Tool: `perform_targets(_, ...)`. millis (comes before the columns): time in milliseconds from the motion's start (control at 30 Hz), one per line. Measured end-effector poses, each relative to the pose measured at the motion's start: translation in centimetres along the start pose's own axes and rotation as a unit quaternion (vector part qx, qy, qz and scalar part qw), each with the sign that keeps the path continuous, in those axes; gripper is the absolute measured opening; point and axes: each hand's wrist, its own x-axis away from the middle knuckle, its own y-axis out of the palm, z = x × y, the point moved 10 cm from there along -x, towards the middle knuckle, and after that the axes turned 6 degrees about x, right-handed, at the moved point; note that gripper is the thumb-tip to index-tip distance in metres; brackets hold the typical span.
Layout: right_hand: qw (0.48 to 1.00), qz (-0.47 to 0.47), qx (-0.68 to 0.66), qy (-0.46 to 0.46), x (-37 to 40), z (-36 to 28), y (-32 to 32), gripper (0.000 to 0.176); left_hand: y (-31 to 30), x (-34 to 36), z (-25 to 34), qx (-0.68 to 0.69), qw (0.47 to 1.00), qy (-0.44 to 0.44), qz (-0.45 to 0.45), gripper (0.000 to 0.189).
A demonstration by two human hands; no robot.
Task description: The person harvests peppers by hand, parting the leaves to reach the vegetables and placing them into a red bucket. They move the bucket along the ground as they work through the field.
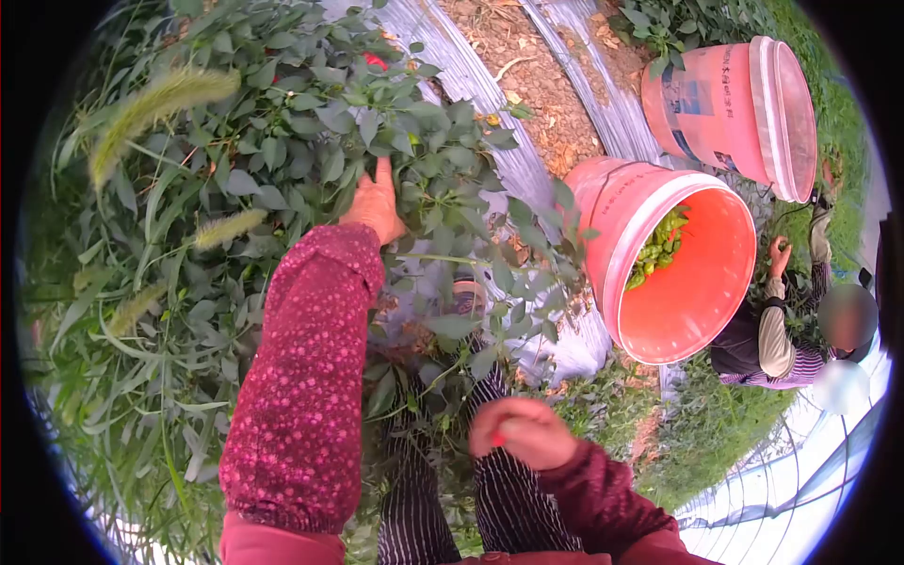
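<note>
The left hand (377, 209) reaches into dark-green, broad-leaved plants (273, 151), its grip hidden, while the right hand (532, 435) curls around a small bright-red piece (499, 439); deeper reach there likely needs leaves gently parted.

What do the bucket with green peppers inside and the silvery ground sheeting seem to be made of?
Bucket: smooth, glossy plastic, most likely; light glows through its pinkish wall and glints off the inside.
Ground sheeting: probably thin plastic film with a silvery sheen, judging by its fine wrinkles.
</note>
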Motion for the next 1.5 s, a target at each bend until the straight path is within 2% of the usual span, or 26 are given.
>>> perform_targets(100, 0.983, 0.075, -0.058, -0.157, 2.8, -7.5, -5.6, 0.028, 2.0, -2.4, -2.4, 0.101, 0.994, -0.034, -0.035, 0.099)
perform_targets(167, 0.939, 0.175, -0.161, -0.250, 5.2, -11.3, -11.2, 0.031, 0.2, -1.3, -2.5, 0.045, 0.999, -0.020, -0.014, 0.091)
perform_targets(233, 0.903, 0.242, -0.179, -0.307, 7.6, -14.2, -16.2, 0.030, 1.1, 1.3, -1.4, -0.050, 0.978, 0.033, -0.202, 0.075)
perform_targets(333, 0.889, 0.301, -0.137, -0.318, 9.7, -16.1, -22.0, 0.034, -0.8, 4.2, -4.1, 0.026, 0.985, 0.112, -0.126, 0.066)
perform_targets(400, 0.875, 0.369, -0.119, -0.289, 9.3, -16.4, -23.3, 0.035, -1.5, 4.8, -5.2, 0.096, 0.978, 0.113, -0.148, 0.067)
perform_targets(500, 0.862, 0.458, -0.070, -0.207, 10.2, -14.2, -28.1, 0.044, -1.7, 8.6, -8.5, 0.319, 0.917, 0.112, -0.212, 0.070)
perform_targets(567, 0.800, 0.571, 0.100, -0.153, 12.3, -14.1, -29.6, 0.047, -1.1, 11.0, -10.7, 0.464, 0.844, 0.102, -0.249, 0.072)
perform_targets(633, 0.799, 0.565, 0.146, -0.146, 12.3, -14.7, -27.7, 0.044, -0.2, 14.0, -14.0, 0.602, 0.745, 0.082, -0.276, 0.074)
perform_targets(700, 0.844, 0.488, 0.103, -0.196, 10.6, -15.4, -23.5, 0.041, 0.7, 15.3, -16.3, 0.724, 0.624, 0.055, -0.288, 0.076)
perform_targets(733, 0.846, 0.489, 0.102, -0.187, 10.0, -15.3, -21.9, 0.041, 0.9, 15.7, -17.0, 0.725, 0.624, 0.045, -0.288, 0.076)
perform_targets(800, 0.887, 0.387, 0.090, -0.236, 7.2, -15.6, -16.5, 0.036, 0.2, 16.4, -16.6, 0.603, 0.717, 0.139, -0.321, 0.092)
perform_targets(833, 0.896, 0.358, 0.123, -0.231, 5.5, -15.3, -13.7, 0.033, 0.5, 16.6, -17.0, 0.607, 0.716, 0.130, -0.319, 0.092)
perform_targets(900, 0.908, 0.317, 0.190, -0.198, 1.5, -13.8, -7.6, 0.026, -0.4, 17.1, -15.5, 0.518, 0.760, 0.246, -0.306, 0.086)
perform_targets(933, 0.922, 0.292, 0.214, -0.139, -0.9, -12.0, -4.7, 0.022, -0.6, 17.4, -15.6, 0.595, 0.712, 0.177, -0.327, 0.081)
perform_targets(967, 0.954, 0.175, 0.201, -0.135, -3.9, -10.3, -0.9, 0.018, -1.3, 17.5, -14.8, 0.596, 0.713, 0.175, -0.326, 0.081)
perform_targets(1033, 0.910, 0.060, 0.371, -0.176, -8.7, -6.8, 4.8, 0.023, -0.2, 16.9, -15.1, 0.426, 0.845, 0.107, -0.306, 0.083)
perform_targets(1067, 0.859, 0.032, 0.472, -0.196, -10.4, -5.5, 7.4, 0.031, 1.9, 17.1, -16.1, 0.649, 0.683, -0.096, -0.320, 0.097)
perform_targets(1100, 0.795, 0.005, 0.567, -0.215, -11.9, -4.1, 9.8, 0.040, 3.1, 16.7, -17.2, 0.650, 0.683, -0.096, -0.319, 0.097)
perform_targets(1167, 0.707, 0.002, 0.655, -0.265, -13.7, -1.7, 13.0, 0.042, 1.1, 15.6, -16.1, 0.644, 0.700, 0.187, -0.245, 0.093)
perform_targets(1200, 0.688, 0.003, 0.684, -0.241, -14.7, -0.1, 13.3, 0.041, 1.6, 15.8, -16.6, 0.646, 0.699, 0.186, -0.244, 0.093)
perform_targets(1300, 0.666, -0.006, 0.736, -0.117, -16.1, 1.9, 13.5, 0.043, 1.2, 17.2, -14.1, 0.703, 0.661, -0.003, -0.264, 0.082)
perform_targets(1333, 0.634, 0.017, 0.763, -0.126, -15.8, 2.2, 13.2, 0.041, 0.9, 17.6, -13.3, 0.725, 0.624, -0.056, -0.286, 0.061)
perform_targets(1367, 0.630, 0.019, 0.766, -0.124, -15.2, 2.2, 13.3, 0.041, 1.5, 17.4, -12.9, 0.727, 0.621, -0.053, -0.289, 0.061)
perform_targets(1433, 0.643, 0.008, 0.764, -0.053, -13.8, 3.1, 13.0, 0.036, 1.1, 16.1, -13.1, 0.494, 0.851, 0.089, -0.155, 0.055)
perform_targets(1467, 0.658, 0.024, 0.747, -0.092, -13.0, 2.2, 13.3, 0.029, 3.3, 16.1, -14.7, 0.596, 0.789, -0.008, -0.145, 0.050)
perform_targets(1500, 0.658, 0.025, 0.747, -0.091, -12.5, 1.8, 13.4, 0.029, 4.6, 15.9, -15.4, 0.597, 0.789, -0.008, -0.146, 0.050)
